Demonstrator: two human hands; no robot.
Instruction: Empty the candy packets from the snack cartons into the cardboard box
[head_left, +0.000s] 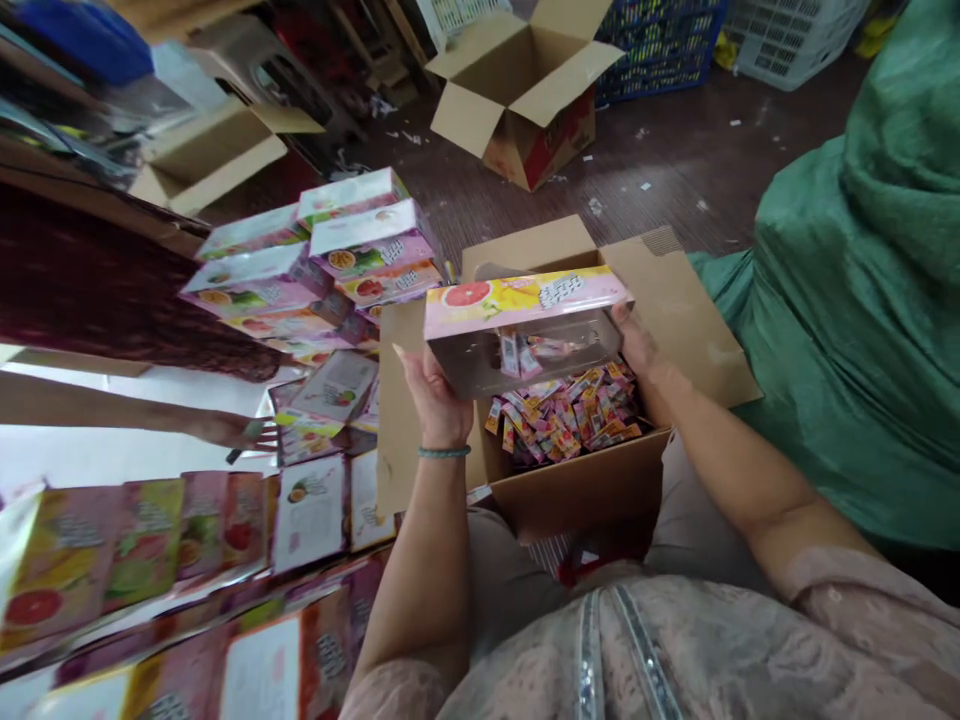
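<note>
Between both my hands I hold a pink and yellow fruit-printed box [525, 297], tilted so that its open or see-through side shows a few small packets inside. My left hand [435, 395] grips its left end, thumb raised along the edge. At the right end, my right hand [636, 340] has its fingers wrapped round the corner. Directly beneath is a cardboard carton [577, 495] with its flaps spread, standing between my legs. Small pink and orange packets [566, 420] fill it in a loose heap.
Stacked fruit-printed boxes [367, 235] stand to the left, with more rows of boxes [150, 530] nearer. Another person's hand [232, 430] reaches in there. An open carton [525, 100] and crates [660, 50] are on the floor ahead. Green cloth [847, 300] bulges at right.
</note>
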